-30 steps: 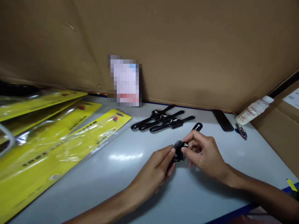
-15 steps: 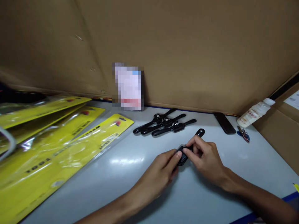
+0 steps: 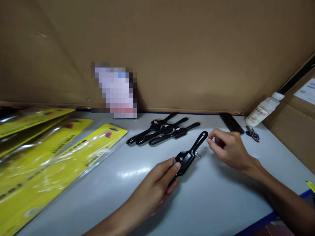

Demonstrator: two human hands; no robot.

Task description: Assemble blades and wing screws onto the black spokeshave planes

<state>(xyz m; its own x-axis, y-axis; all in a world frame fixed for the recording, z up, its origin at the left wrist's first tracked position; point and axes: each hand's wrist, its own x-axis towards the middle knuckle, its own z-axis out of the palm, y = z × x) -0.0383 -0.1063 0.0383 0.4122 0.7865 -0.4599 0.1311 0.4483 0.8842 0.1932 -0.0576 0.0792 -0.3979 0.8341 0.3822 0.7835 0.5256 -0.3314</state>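
A black metal spokeshave (image 3: 185, 163) is in my left hand (image 3: 163, 178), which is closed round its near handle with the thumb on the body's edge. Its far handle, with a hole at the tip, points up and to the right. A small silver thumbscrew (image 3: 197, 154) sticks out of the side. My right hand (image 3: 227, 147) is just right of that handle's tip, fingers curled and fingertips pinched together; whether anything small is between them is hidden. Behind, several similar black spokeshaves (image 3: 161, 130) lie close together on the grey table (image 3: 118, 196).
Yellow blister packs (image 3: 61, 157) with clear plastic are spread over the left side. A blurred upright card (image 3: 118, 91) leans on the cardboard wall (image 3: 172, 52). Toward the back right are a black phone (image 3: 231, 123), a white bottle (image 3: 263, 109) and a bunch of keys (image 3: 252, 133).
My right hand has come off the spokeshave's body and moved up and right. The left hand still holds the tool, now with more of it showing. The view has shifted to the right.
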